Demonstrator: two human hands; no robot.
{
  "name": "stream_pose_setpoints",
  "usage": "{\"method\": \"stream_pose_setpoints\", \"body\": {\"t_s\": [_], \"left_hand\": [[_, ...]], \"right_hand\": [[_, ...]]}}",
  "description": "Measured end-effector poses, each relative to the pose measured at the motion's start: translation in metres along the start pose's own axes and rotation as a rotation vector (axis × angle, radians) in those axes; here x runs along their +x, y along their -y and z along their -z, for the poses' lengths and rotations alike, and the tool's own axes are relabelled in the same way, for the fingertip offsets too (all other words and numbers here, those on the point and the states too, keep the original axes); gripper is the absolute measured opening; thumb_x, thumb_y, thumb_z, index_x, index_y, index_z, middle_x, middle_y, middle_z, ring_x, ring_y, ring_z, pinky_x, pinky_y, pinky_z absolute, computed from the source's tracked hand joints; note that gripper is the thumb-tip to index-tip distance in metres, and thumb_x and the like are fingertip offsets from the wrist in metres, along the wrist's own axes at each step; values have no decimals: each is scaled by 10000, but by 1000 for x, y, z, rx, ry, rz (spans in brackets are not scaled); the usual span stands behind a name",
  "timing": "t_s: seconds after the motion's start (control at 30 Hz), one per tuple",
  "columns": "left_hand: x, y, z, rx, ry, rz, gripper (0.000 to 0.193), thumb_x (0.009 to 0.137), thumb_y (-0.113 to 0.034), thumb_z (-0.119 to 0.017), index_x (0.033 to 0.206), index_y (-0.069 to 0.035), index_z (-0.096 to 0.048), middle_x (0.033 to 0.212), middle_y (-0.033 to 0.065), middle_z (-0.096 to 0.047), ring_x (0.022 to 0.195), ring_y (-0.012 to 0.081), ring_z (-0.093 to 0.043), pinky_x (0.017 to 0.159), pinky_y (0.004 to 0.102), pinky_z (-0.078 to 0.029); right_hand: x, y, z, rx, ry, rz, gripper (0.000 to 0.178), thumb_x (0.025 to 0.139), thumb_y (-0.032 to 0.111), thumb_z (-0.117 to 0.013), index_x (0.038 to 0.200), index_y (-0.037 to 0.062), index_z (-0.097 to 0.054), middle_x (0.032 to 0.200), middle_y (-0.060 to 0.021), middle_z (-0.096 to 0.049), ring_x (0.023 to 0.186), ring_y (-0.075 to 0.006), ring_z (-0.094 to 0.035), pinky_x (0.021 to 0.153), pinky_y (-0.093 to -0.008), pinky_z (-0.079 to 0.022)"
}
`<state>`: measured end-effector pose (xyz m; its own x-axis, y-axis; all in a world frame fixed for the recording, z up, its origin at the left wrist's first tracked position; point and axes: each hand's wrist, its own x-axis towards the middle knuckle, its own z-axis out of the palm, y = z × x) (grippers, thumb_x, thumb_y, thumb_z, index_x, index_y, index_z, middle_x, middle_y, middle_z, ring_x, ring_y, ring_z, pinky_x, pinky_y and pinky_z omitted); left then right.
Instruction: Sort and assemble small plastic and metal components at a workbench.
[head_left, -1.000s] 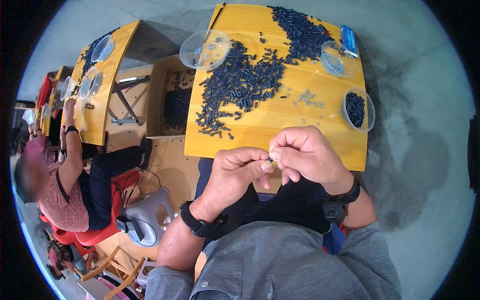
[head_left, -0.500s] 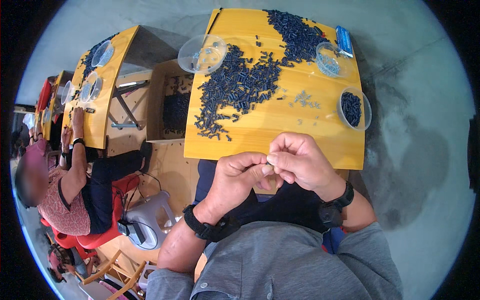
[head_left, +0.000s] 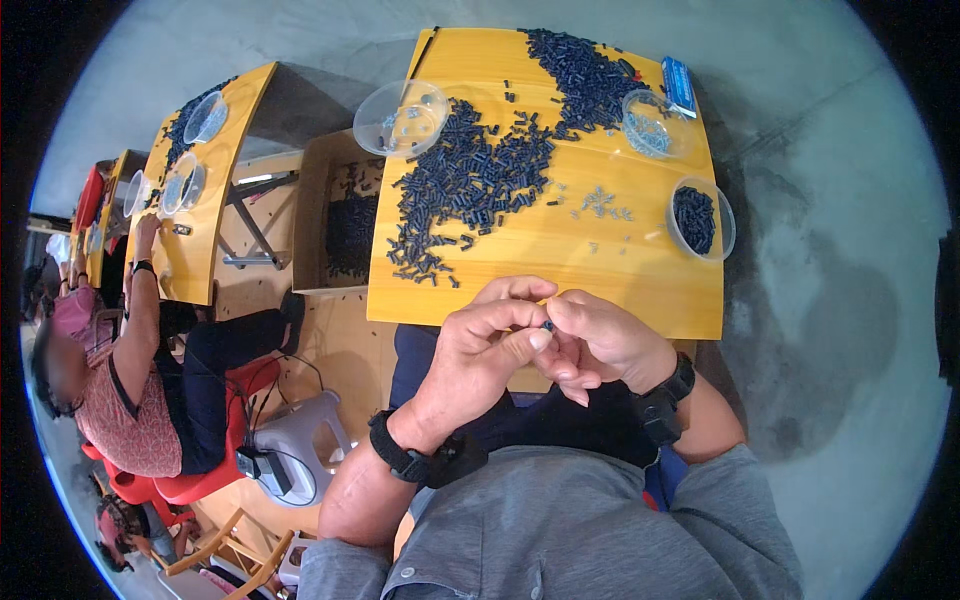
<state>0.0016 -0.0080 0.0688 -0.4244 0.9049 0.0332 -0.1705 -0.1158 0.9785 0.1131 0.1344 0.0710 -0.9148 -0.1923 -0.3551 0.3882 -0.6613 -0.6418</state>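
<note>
Both forearms rise from the lower edge of the frame, elbows bent out to the sides, and the hands meet just below the near edge of the yellow table [head_left: 560, 265], in the middle of the frame. The left hand [head_left: 485, 335] is turned inward, its thumb and forefinger pinched on a small dark piece [head_left: 548, 325], which shows at their tips. The right hand [head_left: 618, 342] comes in against it from the right, fingers bent and loosely fanned (whether they grip the piece too, I cannot tell). So the piece sits between the two hands, nearer the left fingertips. Beyond them, a big heap of dark tubes [head_left: 475, 180] spreads over the upper middle of the frame, with a few small metal bits [head_left: 602, 203] to its right. Farther right, a clear bowl [head_left: 728, 228] of dark pieces stands near the table's edge
</note>
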Motion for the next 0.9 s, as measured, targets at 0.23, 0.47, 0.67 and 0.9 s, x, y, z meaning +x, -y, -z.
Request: {"method": "stream_pose_setpoints", "body": {"t_s": [0.23, 0.47, 0.67, 0.9], "left_hand": [[0, -2, 1, -130, 20, 71, 71, 833, -2, -618, 881, -8, -670, 1118, 124, -595, 1103, 209, -522, 947, 336, -393], [2, -3, 2, -180, 57, 128, 104, 828, 26, -613, 907, 4, -678, 1165, 136, -579, 1099, 207, -541, 930, 336, -423], [3, -1, 11, -131, 107, 87, 151, 828, 36, -609, 951, -6, -686, 1204, 145, -566, 1087, 206, -559, 911, 327, -449], [3, -1, 9, -174, 31, 161, 181, 816, 66, -605, 964, -3, -682, 1195, 135, -570, 1021, 170, -584, 876, 294, -469]], "right_hand": [[1, -5, 3, 150, 98, -33, 568, 935, 535, -407, 692, 36, -528, 488, -11, -442, 318, -69, -412, 317, -262, -445], [6, -13, 3, 148, 130, -47, 556, 921, 551, -420, 654, 66, -468, 447, 7, -389, 285, -72, -367, 308, -281, -438], [10, -7, -13, 153, 5, -50, 456, 939, 425, -419, 628, 92, -425, 409, 32, -322, 271, -79, -336, 309, -299, -439], [15, -26, -10, 318, -105, -25, 397, 920, 425, -442, 684, 106, -465, 442, 33, -317, 290, -92, -320, 347, -350, -461]]}}
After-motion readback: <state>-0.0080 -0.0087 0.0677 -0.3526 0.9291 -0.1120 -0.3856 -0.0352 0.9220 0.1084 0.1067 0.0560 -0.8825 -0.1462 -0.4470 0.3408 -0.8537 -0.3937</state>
